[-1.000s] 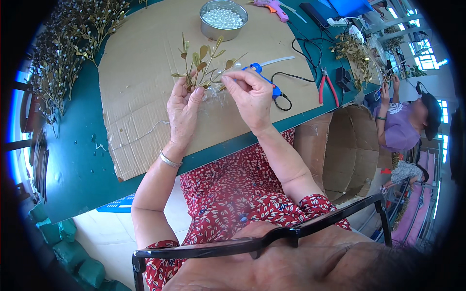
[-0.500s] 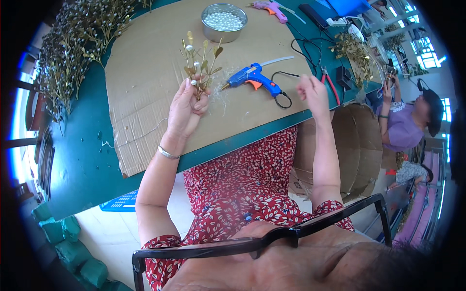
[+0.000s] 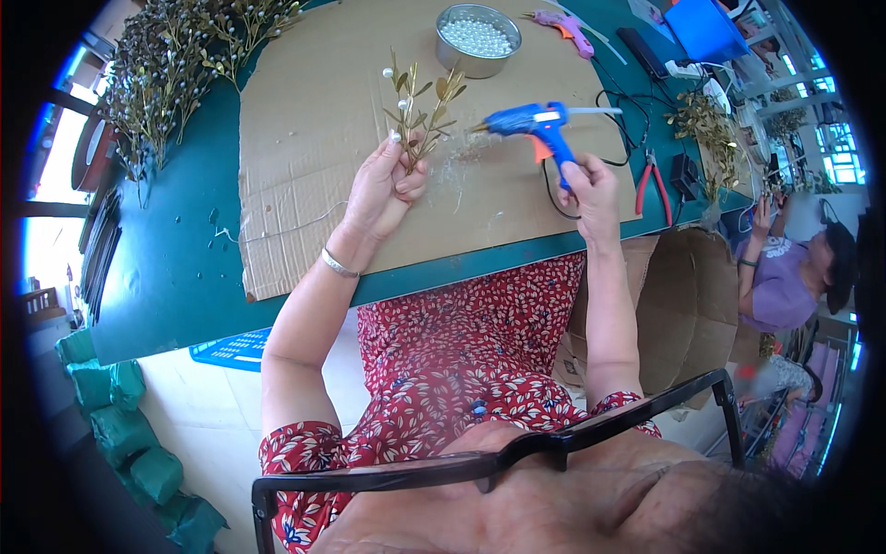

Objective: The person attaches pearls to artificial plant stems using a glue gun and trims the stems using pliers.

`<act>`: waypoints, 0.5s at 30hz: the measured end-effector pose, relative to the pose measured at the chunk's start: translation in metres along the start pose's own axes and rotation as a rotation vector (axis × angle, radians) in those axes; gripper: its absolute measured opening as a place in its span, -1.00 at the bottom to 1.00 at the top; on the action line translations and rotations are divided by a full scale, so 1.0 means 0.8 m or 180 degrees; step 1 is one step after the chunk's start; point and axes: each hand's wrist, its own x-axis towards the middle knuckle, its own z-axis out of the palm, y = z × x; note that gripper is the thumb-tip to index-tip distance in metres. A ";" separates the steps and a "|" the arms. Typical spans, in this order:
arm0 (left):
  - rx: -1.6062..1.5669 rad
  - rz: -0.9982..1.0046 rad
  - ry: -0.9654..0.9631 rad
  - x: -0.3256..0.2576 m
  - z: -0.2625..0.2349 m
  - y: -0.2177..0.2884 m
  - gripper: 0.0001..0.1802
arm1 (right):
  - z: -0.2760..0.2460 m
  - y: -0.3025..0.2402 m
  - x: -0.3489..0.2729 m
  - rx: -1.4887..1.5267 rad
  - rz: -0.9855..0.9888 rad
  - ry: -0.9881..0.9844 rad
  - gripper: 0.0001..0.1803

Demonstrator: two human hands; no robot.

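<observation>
My left hand is closed on the stems of a gold-leaved artificial sprig, which stands up above my fingers. White pearl beads sit on some of its twigs, one of them close to my fingertips. In my right hand is the handle of a blue glue gun with an orange trigger. Its nozzle points left toward the sprig, apart from it, and a pale glue stick juts from its back. Beyond both hands, a round metal tin holds many white pearl beads.
Cardboard covers much of the green table, with glue strings on it. Red-handled pliers, a pink glue gun and black cables lie right. Finished-looking gold sprigs are piled far left. A person works at right.
My right hand has taken hold of the blue glue gun and lifted it off the cardboard. My left hand still holds the sprig, now turned somewhat. The whole view has shifted slightly.
</observation>
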 end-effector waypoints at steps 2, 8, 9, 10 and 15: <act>-0.0070 -0.0002 -0.0022 -0.005 -0.005 0.002 -0.67 | 0.019 -0.009 -0.028 0.0375 -0.0331 0.0083 -0.74; -0.0085 -0.0093 -0.0298 -0.004 -0.009 -0.003 -0.68 | 0.033 -0.034 -0.061 0.1170 -0.0209 -0.0686 -0.65; -0.0090 -0.0124 -0.0377 -0.004 -0.010 -0.003 -0.68 | 0.031 -0.025 -0.057 0.1365 0.0008 -0.0751 -0.60; -0.0098 -0.0127 -0.0366 -0.004 -0.012 -0.003 -0.68 | 0.035 -0.020 -0.054 0.1559 0.0231 -0.0823 -0.56; 0.0443 0.0269 0.0142 -0.006 -0.017 -0.004 -0.71 | 0.071 -0.016 -0.076 0.0491 0.0322 -0.0650 -0.68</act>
